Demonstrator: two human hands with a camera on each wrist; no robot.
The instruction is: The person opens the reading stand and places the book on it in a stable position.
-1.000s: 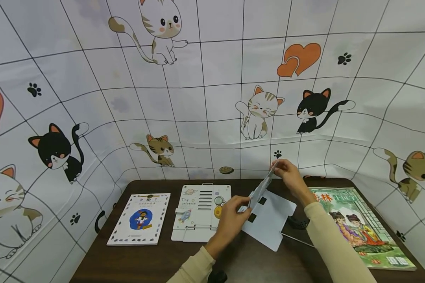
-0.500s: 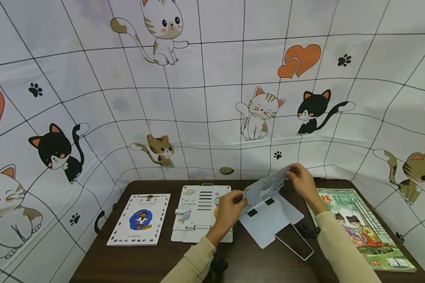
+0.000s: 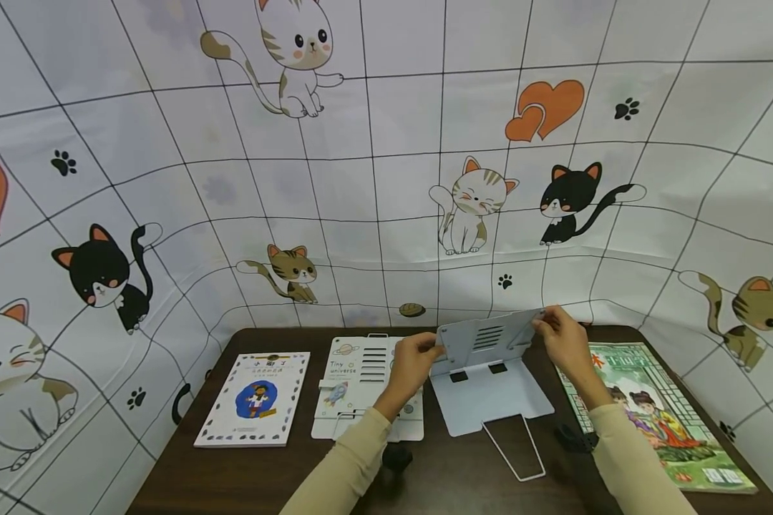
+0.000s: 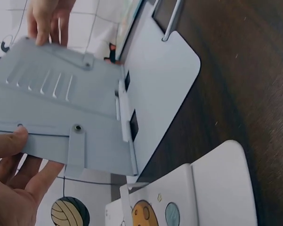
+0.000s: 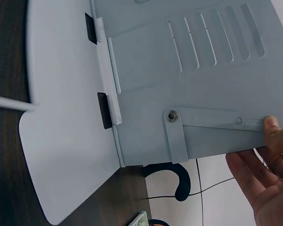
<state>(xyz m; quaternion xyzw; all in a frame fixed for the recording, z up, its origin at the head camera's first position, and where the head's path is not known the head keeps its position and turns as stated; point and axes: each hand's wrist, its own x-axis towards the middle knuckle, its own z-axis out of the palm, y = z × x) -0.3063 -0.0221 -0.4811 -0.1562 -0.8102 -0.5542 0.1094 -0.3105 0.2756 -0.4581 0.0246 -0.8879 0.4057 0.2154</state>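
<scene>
A pale grey-white metal book stand [image 3: 489, 400], hinged in the middle, lies on the table with its slotted panel [image 3: 483, 342] raised. My left hand [image 3: 414, 366] pinches the panel's left edge, thumb on the near face and fingers behind. The right hand [image 3: 563, 350] pinches the opposite edge near its top corner, beside a riveted metal arm [image 5: 212, 117]. Two black pads [image 5: 105, 110] sit along the hinge. A white wire frame [image 3: 542, 458] sticks out from the lower plate toward me. Just left stands a second, printed book stand [image 3: 354, 390], lying flat.
A white book [image 3: 254, 399] lies at the left, a colourful magazine [image 3: 670, 422] at the right. A black object [image 3: 576, 438] is by my right sleeve, and a dark round one [image 3: 397, 458] by my left. A cat-print curtain [image 3: 386, 200] hangs behind the table.
Both hands have turned the book stand: its raised panel now faces me more squarely, and the wire frame has swung into view at the front. The grip on both edges stays.
</scene>
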